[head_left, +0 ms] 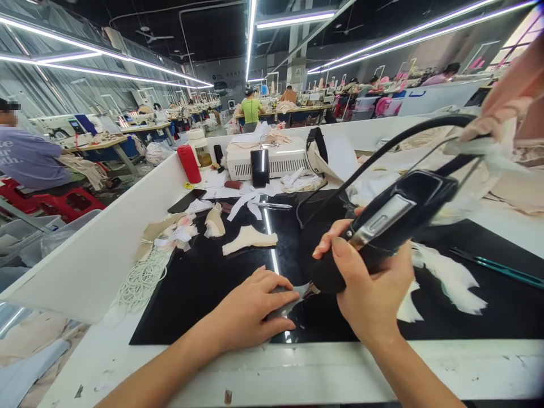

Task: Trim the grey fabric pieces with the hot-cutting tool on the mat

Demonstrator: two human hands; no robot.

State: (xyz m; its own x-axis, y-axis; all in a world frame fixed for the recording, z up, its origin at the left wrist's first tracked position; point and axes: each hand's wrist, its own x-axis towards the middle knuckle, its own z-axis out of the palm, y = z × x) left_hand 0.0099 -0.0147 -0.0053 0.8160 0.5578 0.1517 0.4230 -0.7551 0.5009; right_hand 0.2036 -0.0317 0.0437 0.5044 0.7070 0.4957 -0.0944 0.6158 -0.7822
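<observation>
My right hand (374, 289) grips a black corded hand-held electric tool (391, 215) with a silver lever on its side. The tool's dark nose points down to the left, close above the black work mat (204, 300). Next to the nose lies a small, shiny greyish piece (293, 297), its kind unclear. My left hand (259, 303) rests flat on that piece with fingers stretched, covering part of it. A cream curved fabric piece (250, 240) lies ahead of the left hand. White fabric pieces (450, 277) lie to the right of the tool, partly hidden by my right hand.
Teal tweezers (505, 269) lie on the mat's right side. Coiled pale cord (140, 283) and scraps (176, 232) sit at the left. Behind stand a white machine (276, 158), phone (259, 168) and red cylinder (188, 164). The black cable (374, 153) arcs overhead; people sit beyond.
</observation>
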